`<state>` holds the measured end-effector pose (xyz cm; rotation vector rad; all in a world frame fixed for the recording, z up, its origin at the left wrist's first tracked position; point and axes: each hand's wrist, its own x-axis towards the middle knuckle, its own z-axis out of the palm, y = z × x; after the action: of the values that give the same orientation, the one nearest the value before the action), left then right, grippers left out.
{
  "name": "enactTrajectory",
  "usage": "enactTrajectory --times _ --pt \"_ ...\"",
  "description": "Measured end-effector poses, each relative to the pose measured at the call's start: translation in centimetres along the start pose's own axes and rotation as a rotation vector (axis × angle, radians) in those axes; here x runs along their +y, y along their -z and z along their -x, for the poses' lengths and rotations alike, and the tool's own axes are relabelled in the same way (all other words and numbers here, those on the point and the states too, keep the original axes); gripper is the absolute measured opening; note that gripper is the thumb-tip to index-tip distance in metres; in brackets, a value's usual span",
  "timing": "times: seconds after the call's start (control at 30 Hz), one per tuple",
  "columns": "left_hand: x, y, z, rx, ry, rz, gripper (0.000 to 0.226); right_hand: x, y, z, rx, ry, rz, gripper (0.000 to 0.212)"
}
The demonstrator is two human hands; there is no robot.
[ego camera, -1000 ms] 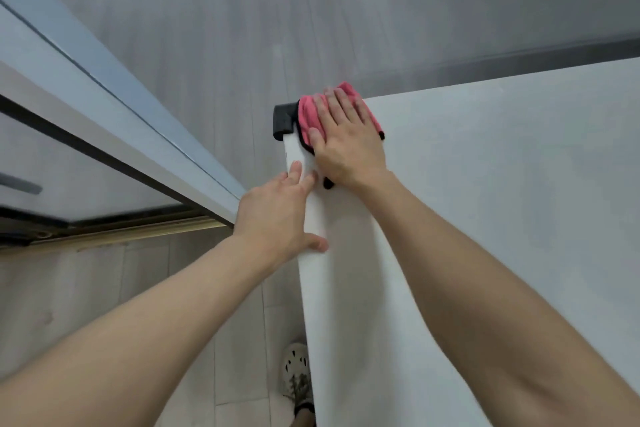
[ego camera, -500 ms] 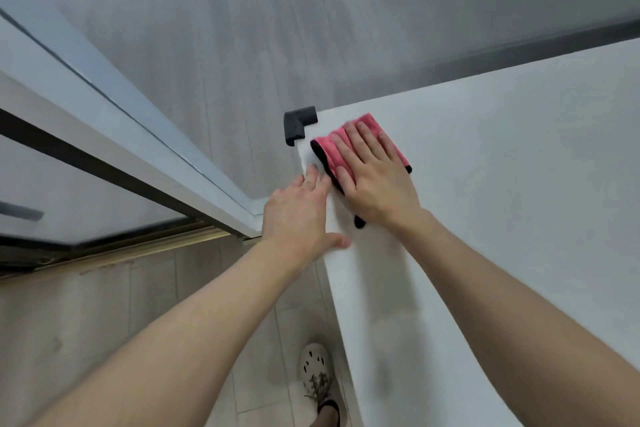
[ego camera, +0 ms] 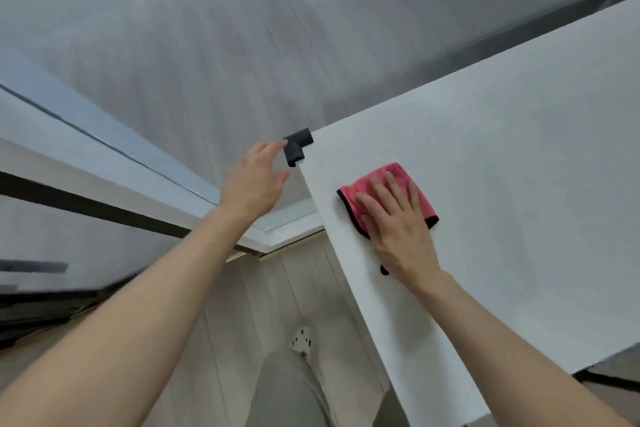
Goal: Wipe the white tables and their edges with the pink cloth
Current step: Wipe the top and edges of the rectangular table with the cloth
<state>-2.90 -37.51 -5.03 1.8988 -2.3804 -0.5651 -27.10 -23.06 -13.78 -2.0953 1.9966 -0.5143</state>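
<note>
Right hand (ego camera: 398, 229), fingers flat, presses the cloth (ego camera: 351, 201) to the table (ego camera: 519, 166) for wiping; left hand (ego camera: 256, 180), loosely spread and empty, hovers at the cloth's nine o'clock.

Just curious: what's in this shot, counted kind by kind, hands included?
Hands: 2, the left hand and the right hand
Pink cloth: 1
White table: 1
Black corner guard: 1
Shoe: 1
Total: 6
</note>
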Motion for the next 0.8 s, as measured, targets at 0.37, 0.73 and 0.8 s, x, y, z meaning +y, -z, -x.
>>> enactTrajectory --times 0.37,0.73,0.8 --pt "-3.6 1.3 -7.9 -0.159 -0.412 -0.146 0.054 -10.2 -5.0 -10.1 -0.023 -0.324 0.229 0.059" --pt "-3.9 0.4 -9.6 -0.138 -0.484 -0.094 0.019 -13.1 -6.6 -10.3 0.032 -0.514 0.252 0.057" --pt "-3.7 0.3 -9.8 -0.125 -0.518 -0.18 0.017 -12.9 -6.9 -10.4 0.034 -0.481 0.251 0.058"
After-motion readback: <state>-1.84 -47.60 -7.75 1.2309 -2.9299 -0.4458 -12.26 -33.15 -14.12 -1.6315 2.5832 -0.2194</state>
